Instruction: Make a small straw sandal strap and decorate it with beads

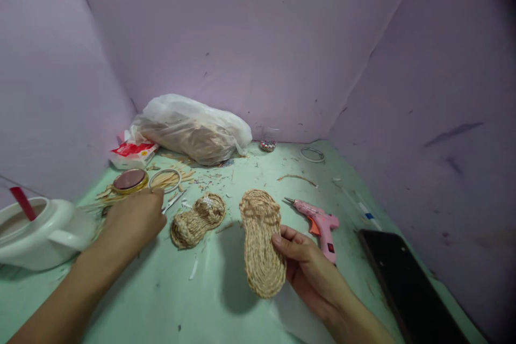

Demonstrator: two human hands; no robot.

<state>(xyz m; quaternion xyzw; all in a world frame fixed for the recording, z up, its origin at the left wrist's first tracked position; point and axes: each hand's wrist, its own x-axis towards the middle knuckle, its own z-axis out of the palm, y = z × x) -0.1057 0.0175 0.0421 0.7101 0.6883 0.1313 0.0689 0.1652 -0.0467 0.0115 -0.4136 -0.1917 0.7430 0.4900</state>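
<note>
My right hand (308, 266) is closed on the edge of a small slipper woven from straw cord (264, 250), thumb on top. It holds the slipper up off the table, toe end away from me. My left hand (139, 215) reaches to the left with its back to me and its fingers curled under. Whatever they grip is hidden. Scissors blades (174, 201) show just beyond that hand's knuckles. Between the hands lies a second straw slipper (197, 220), with small white pieces on its strap. A pink glue gun (318, 223) lies beside my right hand.
A white teapot-like vessel (52, 234) with a red stick stands at left. Behind are a round tin (129, 180), a tape ring (165, 180), a plastic bag (193, 129) and a bead jar (268, 142). A black phone (407, 285) lies at right, near purple walls (250, 37).
</note>
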